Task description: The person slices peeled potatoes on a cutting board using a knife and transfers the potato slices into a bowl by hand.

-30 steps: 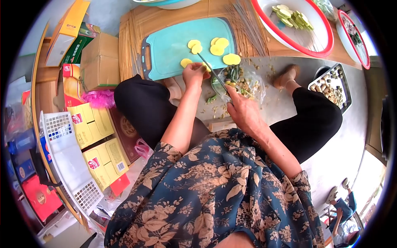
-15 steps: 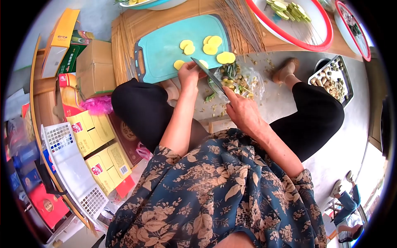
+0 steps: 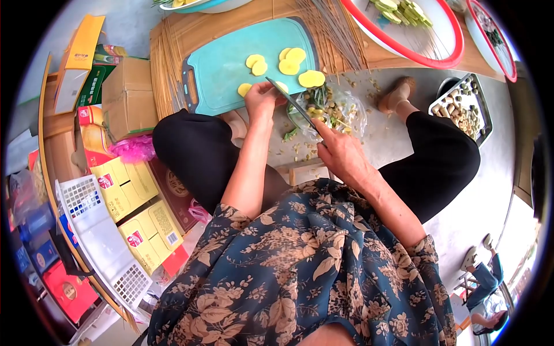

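My right hand grips the handle of a knife, whose blade slants up and left across the near edge of the teal cutting board. Close to the blade's tip, the curled fingers of my left hand hold a piece of yellow potato, mostly hidden by hand and blade. Several potato slices lie flat on the board, some overlapping. One potato slice is just beyond my left hand, and a pair of slices sits at the board's right corner.
Thin skewers lie left of the board, more skewers at its right. A red-rimmed basin holds cut green vegetable. Below the table edge are a plastic bag of scraps and a tray of mushrooms. Boxes stand at left.
The view has shifted slightly, so the board sits a little higher and further left. Both hands keep nearly the same hold; the knife blade has turned a little, showing less of its flat.
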`<state>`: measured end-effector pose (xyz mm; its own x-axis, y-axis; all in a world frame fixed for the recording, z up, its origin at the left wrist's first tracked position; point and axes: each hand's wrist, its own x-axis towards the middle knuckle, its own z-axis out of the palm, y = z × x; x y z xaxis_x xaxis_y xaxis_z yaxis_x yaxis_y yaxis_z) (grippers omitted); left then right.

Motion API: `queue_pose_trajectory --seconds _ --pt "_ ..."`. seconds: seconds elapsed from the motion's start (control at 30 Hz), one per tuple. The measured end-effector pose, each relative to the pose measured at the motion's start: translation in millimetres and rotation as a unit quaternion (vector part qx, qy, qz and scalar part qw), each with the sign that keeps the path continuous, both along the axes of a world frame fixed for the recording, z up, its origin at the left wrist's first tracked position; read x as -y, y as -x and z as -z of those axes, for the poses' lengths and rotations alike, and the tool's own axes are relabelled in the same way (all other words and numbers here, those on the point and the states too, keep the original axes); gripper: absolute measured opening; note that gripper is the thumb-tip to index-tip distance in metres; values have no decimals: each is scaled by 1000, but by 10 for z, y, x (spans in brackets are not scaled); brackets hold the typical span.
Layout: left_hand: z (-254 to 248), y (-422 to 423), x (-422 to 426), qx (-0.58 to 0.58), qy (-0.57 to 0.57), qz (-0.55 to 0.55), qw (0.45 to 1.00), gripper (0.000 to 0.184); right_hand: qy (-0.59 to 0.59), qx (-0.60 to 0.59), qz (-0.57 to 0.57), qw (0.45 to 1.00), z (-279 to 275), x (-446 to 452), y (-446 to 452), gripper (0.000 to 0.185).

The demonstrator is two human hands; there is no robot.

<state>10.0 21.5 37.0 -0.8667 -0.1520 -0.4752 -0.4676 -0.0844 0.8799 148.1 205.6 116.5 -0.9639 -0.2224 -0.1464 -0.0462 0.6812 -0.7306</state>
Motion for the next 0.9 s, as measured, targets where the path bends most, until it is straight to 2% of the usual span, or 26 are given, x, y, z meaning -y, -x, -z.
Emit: queue_pose_trajectory --seconds 0.33,0.43,0.53,0.63,0.73,0.9 --pt "57 33 22 4 3 9 1000 34 9 52 -9 999 -43 -32 68 53" --pt "54 36 18 9 1 11 1000 35 23 -7 -1 1000 12 -25 67 50" --pt "53 34 11 3 8 8 1000 34 18 51 -6 999 -23 -46 113 53" --pt "59 31 2 -4 7 7 1000 34 34 -18 3 999 40 -36 117 48" --pt "55 27 -4 -7 4 8 1000 33 20 32 -7 999 48 -56 167 53" --pt "30 18 -8 -16 9 10 1000 31 10 20 -6 1000 14 -59 195 50"
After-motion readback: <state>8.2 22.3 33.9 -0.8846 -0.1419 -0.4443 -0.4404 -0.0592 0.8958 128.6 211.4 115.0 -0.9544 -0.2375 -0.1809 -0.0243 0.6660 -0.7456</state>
